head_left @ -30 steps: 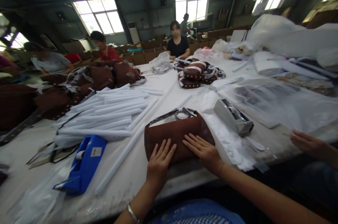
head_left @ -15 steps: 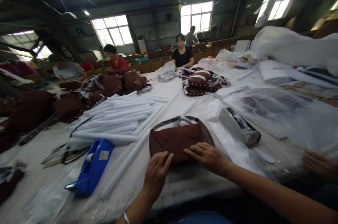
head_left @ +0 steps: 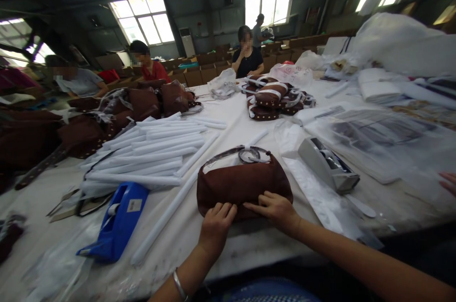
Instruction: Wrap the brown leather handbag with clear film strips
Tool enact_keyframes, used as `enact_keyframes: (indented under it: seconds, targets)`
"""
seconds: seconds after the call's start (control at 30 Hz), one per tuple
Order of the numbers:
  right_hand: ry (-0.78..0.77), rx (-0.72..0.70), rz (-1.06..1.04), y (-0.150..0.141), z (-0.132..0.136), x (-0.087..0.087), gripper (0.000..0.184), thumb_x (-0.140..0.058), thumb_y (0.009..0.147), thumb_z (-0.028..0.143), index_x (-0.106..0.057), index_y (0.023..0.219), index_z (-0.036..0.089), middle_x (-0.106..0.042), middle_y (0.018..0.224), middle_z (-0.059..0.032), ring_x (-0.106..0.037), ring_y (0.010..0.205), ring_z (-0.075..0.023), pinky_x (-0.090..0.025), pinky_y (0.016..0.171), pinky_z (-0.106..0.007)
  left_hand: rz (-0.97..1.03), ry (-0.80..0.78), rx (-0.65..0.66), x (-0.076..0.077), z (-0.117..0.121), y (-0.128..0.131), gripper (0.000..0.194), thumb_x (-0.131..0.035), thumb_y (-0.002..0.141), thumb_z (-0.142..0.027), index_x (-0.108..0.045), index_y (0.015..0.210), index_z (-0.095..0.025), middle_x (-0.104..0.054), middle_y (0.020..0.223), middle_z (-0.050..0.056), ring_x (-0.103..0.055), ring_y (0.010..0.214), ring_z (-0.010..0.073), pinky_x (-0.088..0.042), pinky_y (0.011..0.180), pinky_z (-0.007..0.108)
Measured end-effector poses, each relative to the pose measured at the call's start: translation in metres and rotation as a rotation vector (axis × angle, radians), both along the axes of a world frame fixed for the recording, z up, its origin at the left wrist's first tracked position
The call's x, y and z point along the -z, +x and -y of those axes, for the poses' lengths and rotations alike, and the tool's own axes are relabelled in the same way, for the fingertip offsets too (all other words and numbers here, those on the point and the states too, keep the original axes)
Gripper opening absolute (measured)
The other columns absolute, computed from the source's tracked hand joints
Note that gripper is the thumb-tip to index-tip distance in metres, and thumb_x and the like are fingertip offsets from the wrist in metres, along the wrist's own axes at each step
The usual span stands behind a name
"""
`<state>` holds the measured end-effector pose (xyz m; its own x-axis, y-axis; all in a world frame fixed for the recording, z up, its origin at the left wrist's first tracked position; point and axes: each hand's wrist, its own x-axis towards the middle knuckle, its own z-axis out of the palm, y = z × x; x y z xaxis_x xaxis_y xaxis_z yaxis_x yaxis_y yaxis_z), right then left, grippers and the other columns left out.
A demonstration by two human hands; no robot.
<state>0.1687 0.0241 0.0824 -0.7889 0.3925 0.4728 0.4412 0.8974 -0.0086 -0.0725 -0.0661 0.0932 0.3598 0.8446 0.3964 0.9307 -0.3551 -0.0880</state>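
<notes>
A brown handbag point(head_left: 238, 183) lies on the white-covered table in front of me, its strap loop at the far side wrapped in clear plastic. My left hand point(head_left: 218, 225) grips the bag's near edge left of centre, fingers curled over it and pressed together. Close beside it, my right hand point(head_left: 276, 209) holds the same edge, with its thumb side toward the left hand. The undersides of both hands' grip are hidden by the fingers.
Left lie a blue tape dispenser point(head_left: 123, 221) and a pile of white paper rolls point(head_left: 149, 150). A grey tape dispenser point(head_left: 327, 166) stands right. More brown bags point(head_left: 274, 95) are stacked behind. A co-worker's hand point(head_left: 449, 182) shows at the right edge; several people are farther back.
The bag's top side now looks rounder and fuller, with its upper edge rolled over. My hands have moved slightly closer together. The person in black has raised a hand to the head.
</notes>
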Motion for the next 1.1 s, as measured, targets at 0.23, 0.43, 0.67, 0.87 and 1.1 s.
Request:
enact_keyframes:
  seconds: [0.23,0.43,0.67,0.87,1.1]
  targets:
    - [-0.073,-0.183,0.202,0.014,-0.018,-0.048,0.052,-0.057,0.089,0.016,-0.056,0.139,0.031,-0.065,0.086,-0.0035,-0.054,0.076,-0.0182,-0.048,0.074,-0.032,0.085,-0.297,0.072,-0.032,-0.005,-0.036,0.087,-0.052,0.081,-0.005,-0.018,0.157,-0.032,-0.061,0.127,0.004,-0.060,0.102,0.0193,-0.054,0.083,0.027]
    - [-0.313,-0.367,0.177,0.034,-0.056,-0.065,0.047,-0.056,0.090,0.023,-0.058,0.136,0.034,-0.071,0.100,-0.0017,-0.064,0.097,-0.0169,-0.034,0.116,-0.046,0.053,-0.346,0.249,-0.028,-0.024,-0.050,0.071,-0.056,0.084,-0.011,-0.039,0.150,-0.032,-0.064,0.115,0.007,-0.062,0.094,0.0210,-0.055,0.087,0.035]
    - [-0.495,-0.359,0.063,0.042,-0.053,-0.022,0.053,-0.037,0.098,0.011,-0.049,0.142,0.038,-0.050,0.150,0.0032,-0.032,0.147,-0.0200,-0.017,0.122,-0.059,0.177,-0.209,0.305,-0.002,-0.017,-0.046,0.063,-0.037,0.092,-0.002,-0.043,0.147,-0.033,-0.053,0.147,0.006,-0.038,0.144,0.0257,-0.031,0.118,0.055]
    - [-0.541,-0.292,-0.004,0.036,-0.051,0.007,0.042,-0.034,0.104,0.022,-0.055,0.136,0.039,-0.056,0.143,0.0053,-0.036,0.144,-0.0183,-0.015,0.122,-0.058,0.270,-0.184,0.314,0.024,-0.026,-0.047,0.054,-0.039,0.100,-0.012,-0.038,0.148,-0.035,-0.056,0.144,0.003,-0.036,0.145,0.0232,-0.026,0.121,0.056]
    - [-0.329,-0.309,0.002,0.036,-0.051,0.000,0.044,-0.044,0.100,0.021,-0.052,0.142,0.030,-0.054,0.146,-0.0026,-0.038,0.143,-0.0207,-0.023,0.122,-0.055,0.184,0.032,0.351,0.031,-0.038,-0.047,0.050,-0.042,0.098,-0.010,-0.046,0.145,-0.027,-0.060,0.139,0.004,-0.040,0.142,0.0240,-0.035,0.118,0.054]
